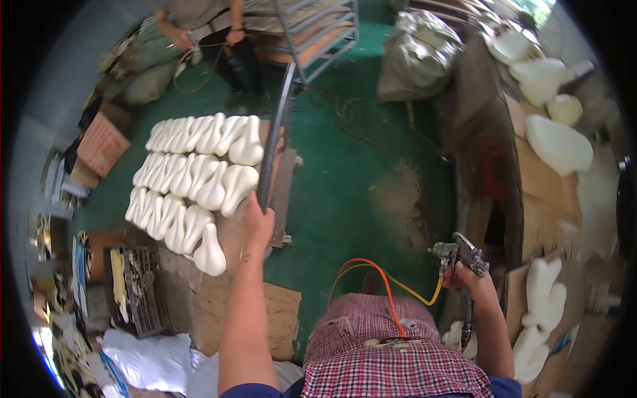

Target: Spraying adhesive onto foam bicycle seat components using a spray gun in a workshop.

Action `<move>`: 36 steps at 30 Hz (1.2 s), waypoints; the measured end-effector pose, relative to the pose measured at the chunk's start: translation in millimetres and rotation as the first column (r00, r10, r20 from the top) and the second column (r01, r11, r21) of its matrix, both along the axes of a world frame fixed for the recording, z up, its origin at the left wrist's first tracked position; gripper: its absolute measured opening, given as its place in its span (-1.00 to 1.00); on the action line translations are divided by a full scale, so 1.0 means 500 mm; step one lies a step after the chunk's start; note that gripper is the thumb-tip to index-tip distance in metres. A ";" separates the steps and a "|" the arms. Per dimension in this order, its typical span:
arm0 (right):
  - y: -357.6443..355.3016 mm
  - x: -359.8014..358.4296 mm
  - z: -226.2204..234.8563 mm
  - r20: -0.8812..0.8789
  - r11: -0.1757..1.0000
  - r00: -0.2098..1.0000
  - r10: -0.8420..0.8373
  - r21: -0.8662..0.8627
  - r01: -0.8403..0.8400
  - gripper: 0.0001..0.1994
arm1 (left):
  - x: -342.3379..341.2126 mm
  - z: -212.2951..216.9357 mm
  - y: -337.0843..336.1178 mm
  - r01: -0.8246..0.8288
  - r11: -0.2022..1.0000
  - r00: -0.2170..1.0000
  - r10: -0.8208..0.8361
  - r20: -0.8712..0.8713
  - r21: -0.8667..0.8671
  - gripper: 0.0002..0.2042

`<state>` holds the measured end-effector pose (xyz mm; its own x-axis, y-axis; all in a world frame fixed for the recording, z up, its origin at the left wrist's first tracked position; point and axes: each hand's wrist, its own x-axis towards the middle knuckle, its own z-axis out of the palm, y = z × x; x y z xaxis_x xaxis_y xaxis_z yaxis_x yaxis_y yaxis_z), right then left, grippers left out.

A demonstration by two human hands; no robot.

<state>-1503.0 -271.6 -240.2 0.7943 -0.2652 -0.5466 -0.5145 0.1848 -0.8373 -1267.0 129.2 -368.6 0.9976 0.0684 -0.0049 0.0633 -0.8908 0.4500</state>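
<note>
The right hand (472, 280) had its grip clamped on a metal spray gun (458, 255), held out at the person's right, well apart from the white pieces (209, 192). The gun's body lay roughly crosswise with its front toward the person's left, while its handle ran down toward the lower edge; a yellow hose (425, 302) joined it on the underside. The left hand (260, 224) reached forward, its grip seemingly closed about the near end of a dark bar (277, 129), though the hand itself hid part of the hold. The bar's long axis ran away from the person, leaning a little to the right at its far end. Beside it, on a low board (233, 233), the white pieces stood close together in three rows, the nearest row stopping short of the others on its right. Each was narrow at one end and bulbous at the other; in those easiest to make out, the thick end pointed toward the person and the long axis ran slantwise. Judging by the ordered rows, setting out looked largely done; whether any piece had been sprayed could not be told, and no spray showed at the nozzle. More white shapes (559, 143) lay on the cardboard-covered worktop (541, 207) at the right, and another person (206, 20) stood beyond the rows.
</note>
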 end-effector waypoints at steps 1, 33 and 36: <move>-0.003 -0.030 -0.007 -0.016 1.000 1.000 -0.017 0.008 0.017 -0.77 | 0.003 -0.003 0.013 -0.022 0.999 1.000 0.022 -0.010 -0.027 -0.35; -0.209 -0.448 -0.280 0.093 0.251 0.951 0.296 -0.968 0.017 -0.33 | 0.046 -0.061 0.086 -0.034 0.944 0.999 0.032 0.014 0.328 -0.34; -0.200 -0.471 -0.337 -0.066 0.288 0.925 0.375 -0.940 -0.184 -0.31 | 0.068 -0.058 0.125 -0.060 0.936 0.998 0.054 0.025 0.348 -0.36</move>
<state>-1738.7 -371.8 -408.6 0.9655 -0.2600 0.0134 -0.2305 -0.8776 -0.4203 -1233.1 191.5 -397.7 0.9918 0.1197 0.0445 0.1140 -0.9870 0.1134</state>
